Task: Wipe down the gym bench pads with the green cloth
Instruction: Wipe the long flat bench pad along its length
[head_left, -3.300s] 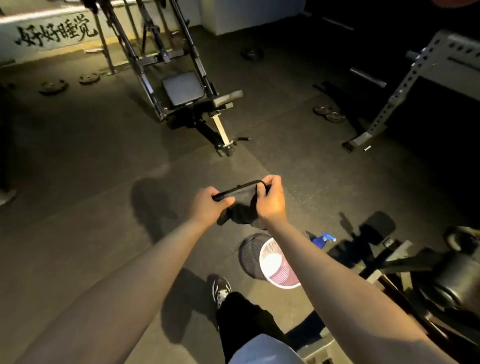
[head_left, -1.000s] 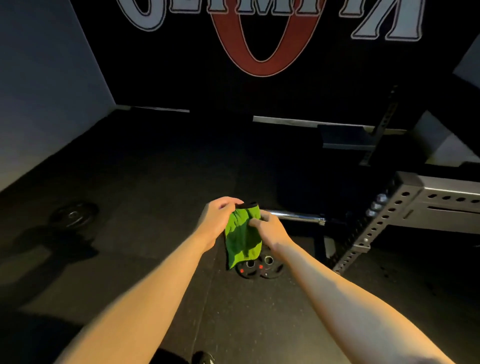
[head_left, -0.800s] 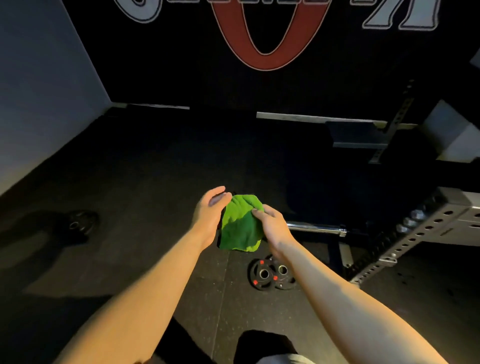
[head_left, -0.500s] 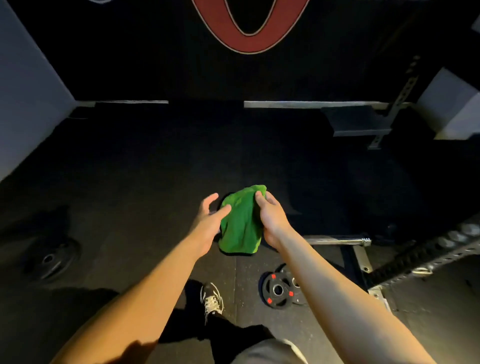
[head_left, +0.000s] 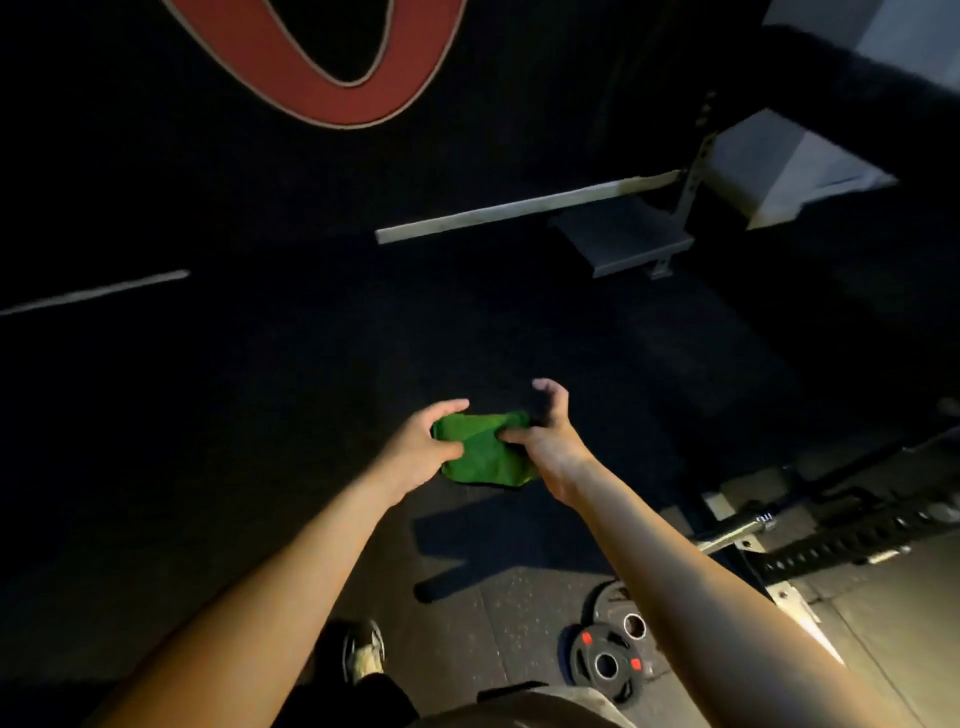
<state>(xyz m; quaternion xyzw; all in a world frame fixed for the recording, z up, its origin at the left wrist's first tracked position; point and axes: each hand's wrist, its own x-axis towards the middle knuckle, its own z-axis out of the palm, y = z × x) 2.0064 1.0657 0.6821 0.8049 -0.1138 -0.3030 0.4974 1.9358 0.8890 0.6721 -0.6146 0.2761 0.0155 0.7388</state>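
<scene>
The green cloth (head_left: 485, 454) is bunched between both hands, in mid-air over the dark floor at the centre of the head view. My left hand (head_left: 421, 447) grips its left side with the fingers curled over the top. My right hand (head_left: 545, 434) pinches its right edge with the thumb, and the other fingers curve upward, apart from the cloth. No bench pad shows clearly; a dark flat shape lies in shadow at the right.
Small weight plates (head_left: 605, 660) lie on the floor at the lower right. A barbell end (head_left: 737, 530) and a perforated steel rack beam (head_left: 852, 535) run along the right. A grey steel platform (head_left: 623, 244) stands by the dark back wall. My shoe (head_left: 363, 649) is below.
The view has swung from a lit floor with a leg-press machine to a dark corner. The cloth has gone from hanging upright to bunched flat between my hands, and the camera has tilted down and rolled.
</scene>
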